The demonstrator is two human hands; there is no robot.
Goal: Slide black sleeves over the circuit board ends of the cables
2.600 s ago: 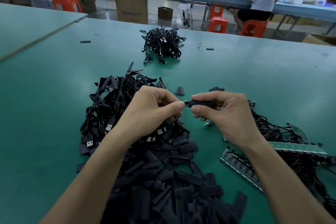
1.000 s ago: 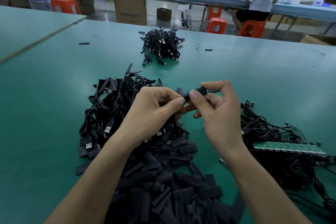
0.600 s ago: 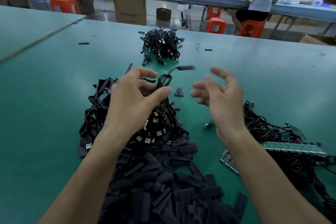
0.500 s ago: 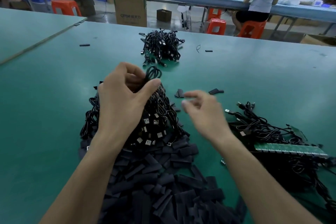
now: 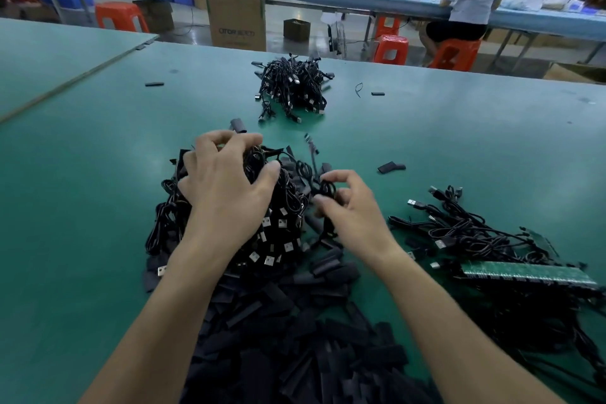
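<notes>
Both hands have dropped since half a second ago: the left hand [image 5: 226, 197] has come down onto the cable heap [image 5: 288, 207], and the right hand [image 5: 351, 213] has moved in to the heap's 3 o'clock edge.

The green counter [image 5: 82, 207] fills most of the view. At 6 o'clock lies the broad heap of black sleeves [image 5: 278, 338], its far side touching the cable heap at the centre, where many USB plugs show. At 4 o'clock a loose tangle of cables [image 5: 475, 226] lies spread out, with a green circuit board strip [image 5: 524, 272] at its near side. A smaller cable bundle [image 5: 292, 88] sits at 12 o'clock, well apart from the rest.

The left grip is curled round the top of the cable heap, thumb on its right side. The right grip is narrow: thumb and forefinger pinch a cable loop [image 5: 329, 188] at the heap's edge.

A sleeved cable end [image 5: 237, 125] sticks up just beyond the left fingertips. Two loose sleeves [image 5: 390, 167] lie together at 2 o'clock; single sleeves lie at 10 o'clock [image 5: 154, 84] and 1 o'clock [image 5: 377, 93].
</notes>
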